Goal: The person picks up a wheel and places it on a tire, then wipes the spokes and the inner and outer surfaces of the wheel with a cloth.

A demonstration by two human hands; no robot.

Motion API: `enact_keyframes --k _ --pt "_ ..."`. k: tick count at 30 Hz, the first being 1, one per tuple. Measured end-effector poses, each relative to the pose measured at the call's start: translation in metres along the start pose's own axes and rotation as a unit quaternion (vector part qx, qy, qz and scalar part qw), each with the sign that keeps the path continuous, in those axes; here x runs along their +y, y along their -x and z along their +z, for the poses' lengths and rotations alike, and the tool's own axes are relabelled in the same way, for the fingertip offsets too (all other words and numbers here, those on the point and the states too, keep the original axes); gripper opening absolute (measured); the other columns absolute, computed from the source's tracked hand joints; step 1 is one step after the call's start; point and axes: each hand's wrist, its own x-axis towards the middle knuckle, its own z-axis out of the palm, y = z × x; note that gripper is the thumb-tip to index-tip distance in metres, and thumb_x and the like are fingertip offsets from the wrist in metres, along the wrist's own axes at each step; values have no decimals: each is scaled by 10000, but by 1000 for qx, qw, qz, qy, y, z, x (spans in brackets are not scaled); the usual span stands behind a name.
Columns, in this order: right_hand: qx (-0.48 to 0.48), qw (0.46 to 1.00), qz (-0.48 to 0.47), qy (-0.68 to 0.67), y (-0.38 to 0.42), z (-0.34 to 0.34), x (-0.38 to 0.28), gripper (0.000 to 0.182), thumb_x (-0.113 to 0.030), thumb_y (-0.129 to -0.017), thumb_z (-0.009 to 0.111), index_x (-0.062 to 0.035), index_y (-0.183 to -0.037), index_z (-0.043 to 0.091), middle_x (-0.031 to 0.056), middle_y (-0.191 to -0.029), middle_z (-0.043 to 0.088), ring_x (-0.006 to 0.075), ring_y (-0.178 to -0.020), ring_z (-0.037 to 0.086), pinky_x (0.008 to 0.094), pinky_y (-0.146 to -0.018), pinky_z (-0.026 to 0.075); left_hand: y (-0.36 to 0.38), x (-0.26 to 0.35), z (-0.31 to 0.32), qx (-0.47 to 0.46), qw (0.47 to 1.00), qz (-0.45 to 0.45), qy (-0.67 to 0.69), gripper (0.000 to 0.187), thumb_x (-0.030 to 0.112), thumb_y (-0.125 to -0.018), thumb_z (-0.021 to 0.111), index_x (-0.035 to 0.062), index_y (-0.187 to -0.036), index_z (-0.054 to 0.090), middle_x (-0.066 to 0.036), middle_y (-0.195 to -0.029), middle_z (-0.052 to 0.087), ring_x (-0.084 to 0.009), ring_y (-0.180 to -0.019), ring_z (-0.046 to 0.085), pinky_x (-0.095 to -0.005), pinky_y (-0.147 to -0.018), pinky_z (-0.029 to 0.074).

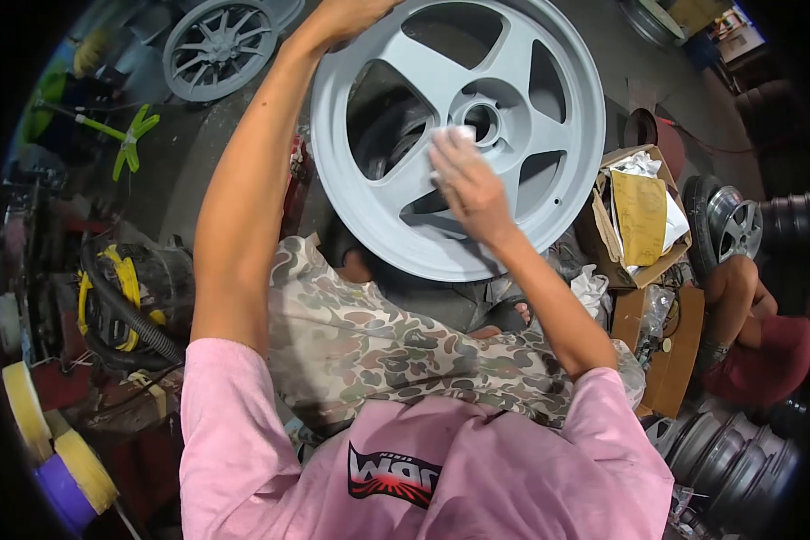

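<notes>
A matte grey five-spoke alloy wheel is held tilted up in front of my legs. My left hand is at its upper left edge, closed on the rim; the fingertips are cut off by the frame. Across the spokes, just left of the hub, lies my right hand, blurred by motion. Something small and white, like a folded sheet or pad, shows under its fingertips against the wheel's face. Its exact kind cannot be made out.
Another grey multi-spoke wheel lies at upper left. A cardboard box with papers stands right of the wheel. A person in a dark red top crouches at far right, near stacked rims. A black hose and tape rolls are at left.
</notes>
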Motion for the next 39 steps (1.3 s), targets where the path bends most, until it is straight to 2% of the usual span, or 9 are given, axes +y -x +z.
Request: enact_keyframes --k 3,6,8,14,20,28,34,38,39 --pt "-67 987 -101 -110 5 14 -42 408 -108 -959 631 -24 -1358 629 107 -1469 592 325 -1390 532 470 -1196 414 3 -5 -13 -13 998 19 -52 429 366 -1019 572 -27 -1109 716 -198 -845 740 -178 -763 630 -396 -730 520" --pt "-36 995 -56 -78 15 5 -14 427 -106 -951 646 -21 -1368 622 108 -1479 581 328 -1405 514 472 -1204 404 7 -10 -8 -16 999 15 -31 409 333 -1034 532 -27 -1107 714 -208 -884 750 -189 -799 663 -400 -752 518" --pt "28 999 -46 -7 -20 -5 14 457 -104 -931 682 -6 -1373 615 118 -1468 584 333 -1400 516 476 -1191 413 6 -5 -1 -1 997 -82 13 461 449 -994 666 -5 -1031 742 -87 -761 689 -171 -744 624 -355 -700 500" --pt "104 992 -54 -53 -150 24 25 370 -111 -929 689 -5 -1282 648 123 -1384 626 354 -1313 569 478 -1133 450 7 -25 -5 -31 996 -52 62 514 491 -1041 595 21 -1194 737 -27 -900 720 -96 -807 596 -269 -741 507" --pt "49 999 -16 12 -47 1 43 457 -92 -879 718 -39 -1328 647 133 -1448 591 336 -1373 535 482 -1169 427 6 -6 -8 -9 993 -80 92 491 457 -1053 589 2 -1153 745 -18 -871 706 -75 -790 588 -262 -711 497" --pt "86 993 -49 -59 -117 10 31 400 -120 -929 680 -20 -1315 648 148 -1446 594 330 -1381 532 458 -1175 413 10 -9 -5 -25 998 -20 60 513 459 -1055 573 -26 -1103 733 -22 -827 671 -100 -771 572 -280 -710 481" --pt "212 968 133 20 -80 -24 144 285 -157 -1025 583 -10 -1244 691 214 -1329 653 382 -1258 610 448 -1029 528 14 11 1 -29 986 -123 105 546 494 -1044 578 -24 -1105 743 -10 -801 648 -92 -744 545 -269 -670 450" --pt "195 939 282 -4 -117 -14 114 310 -177 -1028 555 -8 -1266 658 214 -1263 677 398 -1137 656 487 -912 561 19 4 -9 -3 996 -79 33 548 497 -1039 578 -9 -1173 744 -29 -747 658 -97 -711 547 -291 -664 466" --pt "248 949 188 51 -98 5 105 346 -139 -1016 566 5 -1326 618 230 -1314 651 413 -1198 630 477 -989 539 18 -1 -13 -24 994 -92 54 566 505 -1035 582 -16 -1193 736 -39 -799 688 -112 -751 572 -294 -713 483"
